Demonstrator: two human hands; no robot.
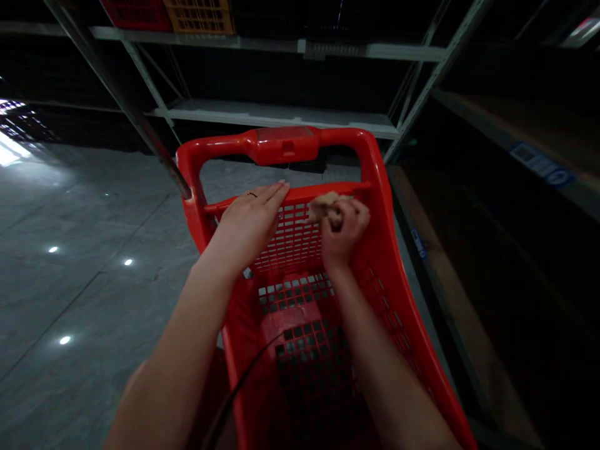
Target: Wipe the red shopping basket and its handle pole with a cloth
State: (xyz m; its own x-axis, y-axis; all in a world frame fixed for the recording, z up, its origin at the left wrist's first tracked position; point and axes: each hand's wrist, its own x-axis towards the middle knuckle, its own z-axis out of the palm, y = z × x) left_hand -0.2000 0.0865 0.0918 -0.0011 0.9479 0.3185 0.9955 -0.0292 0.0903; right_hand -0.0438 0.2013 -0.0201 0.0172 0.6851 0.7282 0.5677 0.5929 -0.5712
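Note:
A red plastic shopping cart stands in front of me, with gridded walls and floor. My left hand rests with fingers stretched out on the top edge of the panel below the cart's handle; a ring shows on one finger. Inside the basket, close to that same panel, my right hand is closed around a crumpled beige cloth. The cloth is slightly blurred and partly covered by the fingers.
Metal shelving stands behind the cart, with a red crate and an orange crate above. A metal pole slants down to the cart's left corner. Dark shelves with blue labels line the right. A dark cord crosses the basket.

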